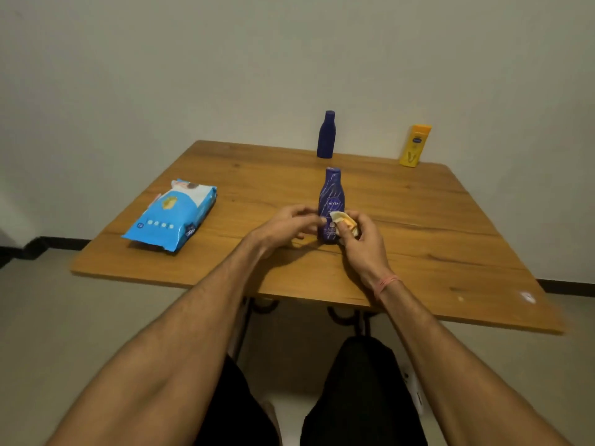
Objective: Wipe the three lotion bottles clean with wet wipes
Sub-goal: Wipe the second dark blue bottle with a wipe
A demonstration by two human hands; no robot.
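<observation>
The Nivea bottle [331,201] stands upright on the table [418,226], between the two grips. The left hand [283,225] is positioned at the bottle's left side, with its fingers curled against the lower body of the bottle, steadying it. The right hand [363,239] is positioned at the bottle's right side. Its grip is clenched around a crumpled wet wipe [346,222], which is pressed against the lower front of the bottle, just below the label. Beyond both grips, at the far table edge near the wall, a plain dark blue bottle [326,135] stands upright. A yellow bottle [413,146] stands upright farther to the right of it, well apart. The wet wipe pack [172,215] lies flat on the table, well to the left of the left hand. A red thread [388,281] encircles the right wrist.
</observation>
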